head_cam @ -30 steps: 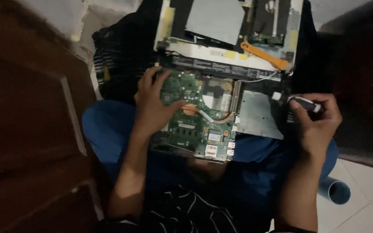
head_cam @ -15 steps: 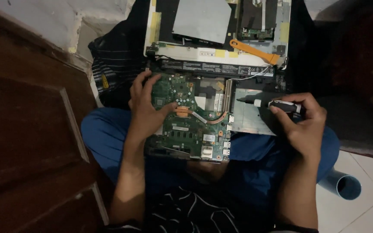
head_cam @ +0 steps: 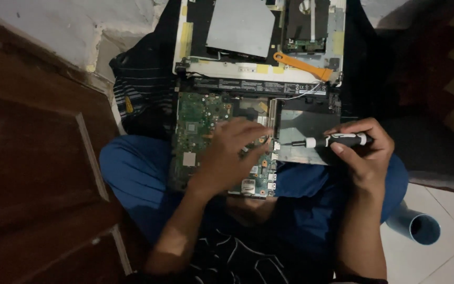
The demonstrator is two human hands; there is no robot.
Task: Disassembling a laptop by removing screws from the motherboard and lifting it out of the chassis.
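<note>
1. Now left hand (head_cam: 232,158) spread flat, fingers open, pressing on green motherboard (head_cam: 206,131) across the lap.
2. Right hand (head_cam: 361,152) closed around black screwdriver (head_cam: 332,141), tip aimed left at board's edge.
3. Beyond: opened laptop chassis (head_cam: 258,79), orange pry tool (head_cam: 303,66); blue pipe (head_cam: 416,223) lower right.

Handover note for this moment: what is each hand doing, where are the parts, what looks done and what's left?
Left hand: flat on the green board, which lies on the lap.
Right hand: grips a screwdriver, tip pointing at the board's right edge.
Laptop shell lies open beyond, orange pry tool on it.
Done: case opened, board exposed.
Left: whether any screws remain cannot be told.
</note>
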